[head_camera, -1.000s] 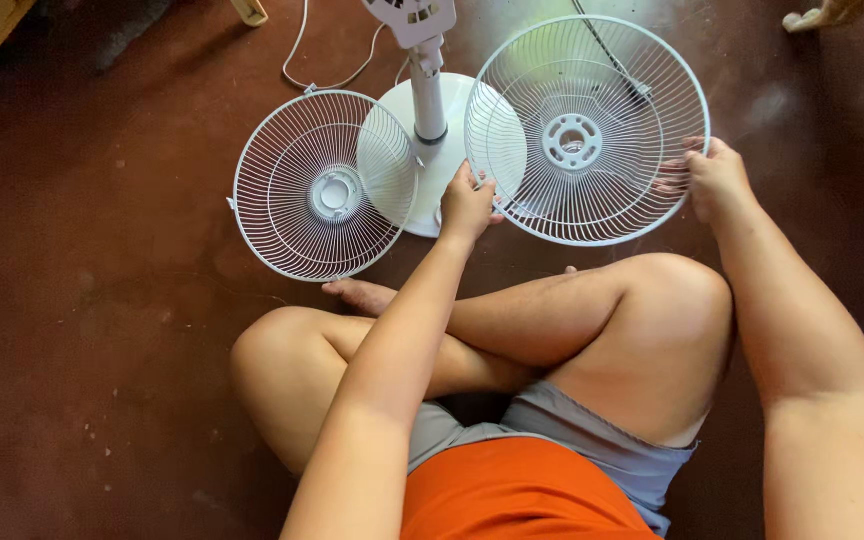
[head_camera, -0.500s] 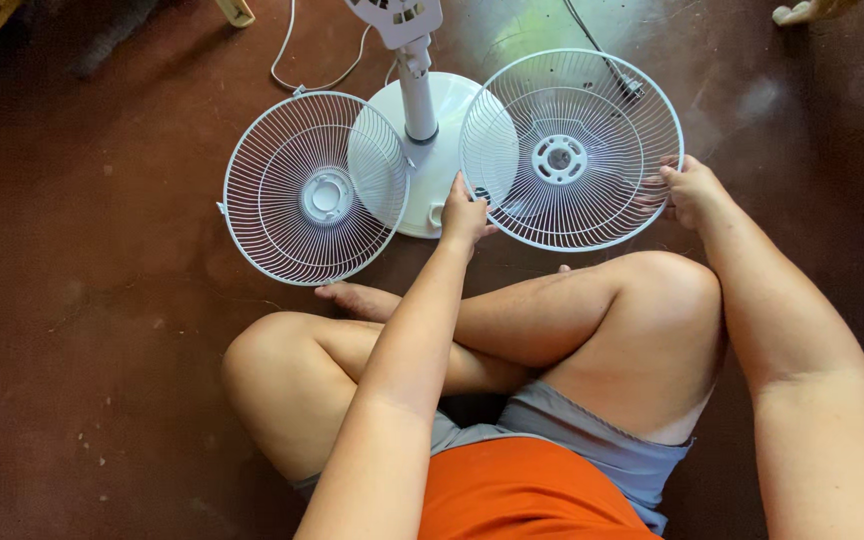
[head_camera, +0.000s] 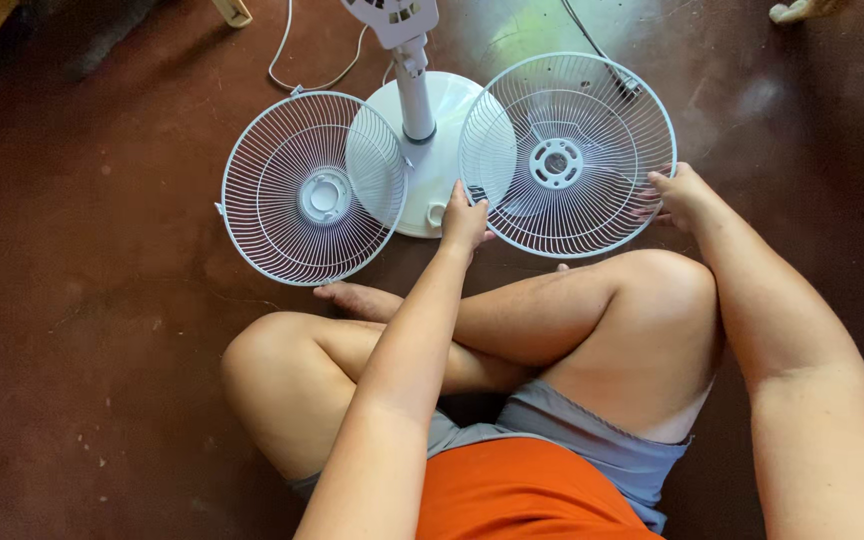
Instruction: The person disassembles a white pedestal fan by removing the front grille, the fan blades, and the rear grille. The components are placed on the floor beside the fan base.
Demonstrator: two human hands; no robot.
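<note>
Rear fan guard (head_camera: 592,110) lying dished-side up on floor (head_camera: 102,350), overlapping round fan base (head_camera: 442,110). Left hand (head_camera: 464,218) pinching near-left rim; right hand (head_camera: 684,195) gripping right rim. Guard sitting straight ahead between both hands, equally near. Front guard (head_camera: 282,230) resting left, untouched.

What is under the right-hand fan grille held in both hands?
Through the held grille show the red floor, part of the round white base and a dark cord. The wires blur finer detail. Left hand and right hand grip its rim.
</note>
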